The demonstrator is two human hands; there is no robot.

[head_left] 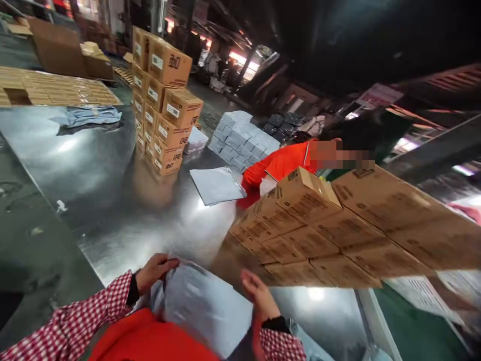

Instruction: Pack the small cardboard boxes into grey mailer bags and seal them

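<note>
I hold a grey plastic mailer bag [205, 306] with something bulky inside, close to my chest at the bottom of the view. My left hand [153, 271] grips its upper left corner. My right hand [259, 296] presses against its right edge, fingers partly spread. Both sleeves are red and white checked, over an orange vest. The bag rests at the near edge of a shiny metal table [112, 200].
Stacked small cardboard boxes [338, 235] stand just right of my hands. A taller stack of boxes [165, 105] stands mid-table, with packed grey parcels [242, 140] and a flat grey bag [216, 185] beyond. A person in orange [281, 163] leans over the table opposite.
</note>
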